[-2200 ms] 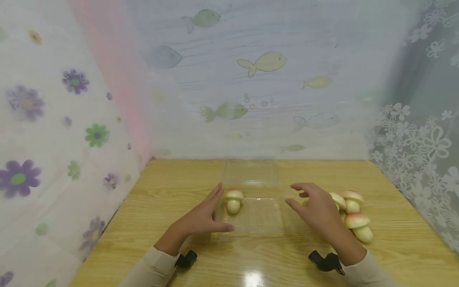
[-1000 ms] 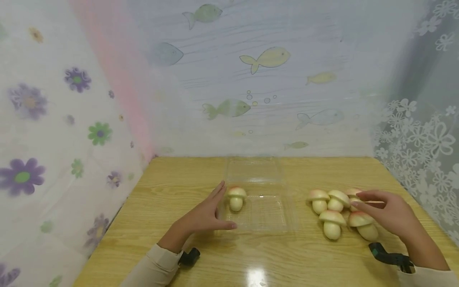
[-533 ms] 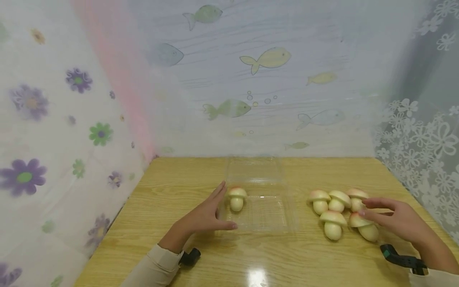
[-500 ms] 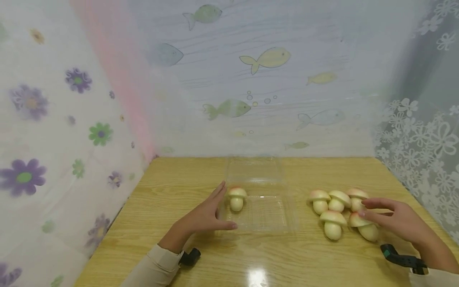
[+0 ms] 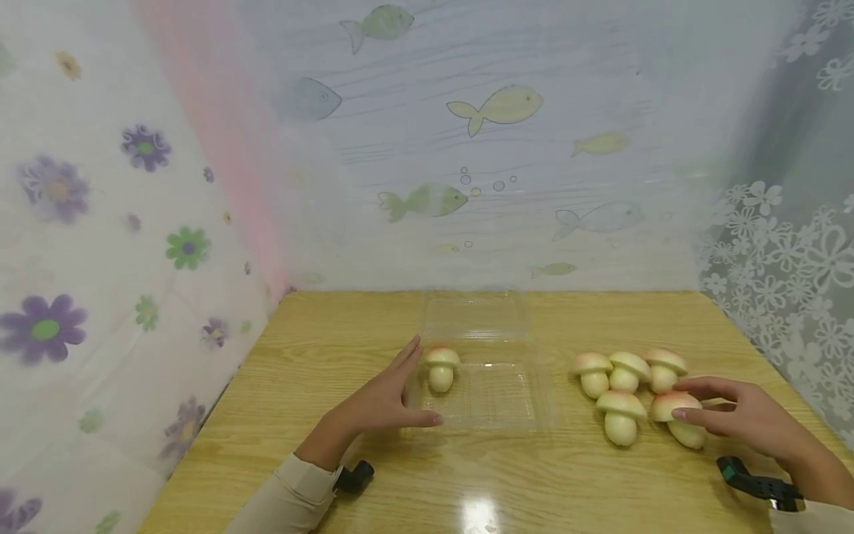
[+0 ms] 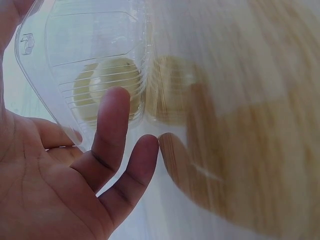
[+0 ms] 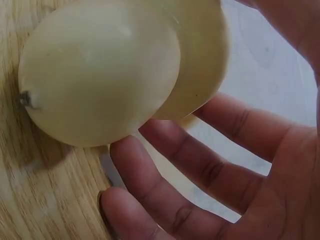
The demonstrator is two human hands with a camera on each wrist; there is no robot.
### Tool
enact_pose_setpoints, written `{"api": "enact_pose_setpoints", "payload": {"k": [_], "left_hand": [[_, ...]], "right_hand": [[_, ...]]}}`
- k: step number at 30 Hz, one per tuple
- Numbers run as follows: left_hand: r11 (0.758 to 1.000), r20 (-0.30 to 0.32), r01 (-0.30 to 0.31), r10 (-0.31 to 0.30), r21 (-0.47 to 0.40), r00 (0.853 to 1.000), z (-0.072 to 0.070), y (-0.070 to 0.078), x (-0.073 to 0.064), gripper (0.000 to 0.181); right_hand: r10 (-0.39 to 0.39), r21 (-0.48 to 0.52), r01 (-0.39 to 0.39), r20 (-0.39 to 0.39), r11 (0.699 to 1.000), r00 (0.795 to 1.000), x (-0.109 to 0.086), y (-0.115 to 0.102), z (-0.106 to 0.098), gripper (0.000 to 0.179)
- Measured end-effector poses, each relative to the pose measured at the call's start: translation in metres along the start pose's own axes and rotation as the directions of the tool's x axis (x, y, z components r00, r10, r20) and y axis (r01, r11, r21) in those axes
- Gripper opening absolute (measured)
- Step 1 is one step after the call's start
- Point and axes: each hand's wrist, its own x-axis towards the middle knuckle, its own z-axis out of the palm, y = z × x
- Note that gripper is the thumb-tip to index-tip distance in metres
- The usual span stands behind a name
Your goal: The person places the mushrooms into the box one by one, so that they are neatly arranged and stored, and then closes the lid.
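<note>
"Wood-grain table (image 5: 534,475), pale and yellowish; what comes nearest on it?"

"Beige sleeves (image 5: 283,497) at the lower edge, a black wrist mount (image 5: 353,480) by each; then the right hand (image 5: 750,415), curved round the rightmost mushroom (image 5: 689,434) — thumb across its near side, fingers toward the far side; the right wrist view shows fingertips against it; how firm the grasp is, I cannot tell; the mushroom lies on its side on the wood."

"And the left hand (image 5: 373,411)?"

"Holding nothing; its fingers reach along the left side of a clear plastic container (image 5: 503,397), thumb stretched over the near corner; how firmly it presses the plastic, if at all, I cannot tell."

"What lies in it and around it?"

"One lone mushroom (image 5: 441,377), red tinging its cap, sits in the container's left part; four other mushrooms (image 5: 621,428) lie to the right, well apart from the container — one in front, three in a row behind, all close to the grasped one."

"Farther back?"

"Clear lid (image 5: 475,315), laid open behind the container; past the table, a back wall (image 5: 507,256) printed with fish and bubbles; purple and green flowers cover the left wall (image 5: 100,259), white ones the right curtain (image 5: 794,245)."
</note>
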Motion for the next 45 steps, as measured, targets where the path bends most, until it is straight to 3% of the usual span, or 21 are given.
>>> {"api": "enact_pose_setpoints", "payload": {"k": [8,16,24,31,39,45], "left_hand": [[1.000,-0.013,0.007,-0.007,0.005,1.000,-0.002,0.000,-0.004,0.121],[1.000,-0.020,-0.004,0.004,0.017,1.000,0.001,-0.001,0.000,0.124],[0.999,-0.018,-0.009,0.009,0.043,1.000,0.002,-0.001,0.004,0.122],[0.999,-0.018,-0.002,0.002,0.040,1.000,0.000,-0.001,-0.002,0.123],[1.000,-0.027,0.000,0.001,0.028,1.000,-0.001,-0.001,-0.004,0.124],[1.000,-0.013,-0.002,0.003,0.022,1.000,-0.001,0.000,-0.002,0.124]], "right_hand": [[0.000,0.009,0.000,-0.001,1.000,1.000,0.004,0.000,0.003,0.064],[-0.004,-0.070,0.001,-0.048,0.998,0.999,0.000,0.002,0.003,0.061],[0.061,-0.060,-0.064,-0.053,0.996,0.997,-0.004,0.000,-0.001,0.068],[0.080,-0.052,-0.083,-0.046,0.995,0.996,0.001,-0.004,0.000,0.070],[0.017,-0.051,-0.023,-0.104,0.998,0.994,0.000,-0.006,-0.001,0.059],[0.019,-0.087,-0.028,-0.112,0.996,0.994,0.002,-0.013,-0.006,0.062]]}}
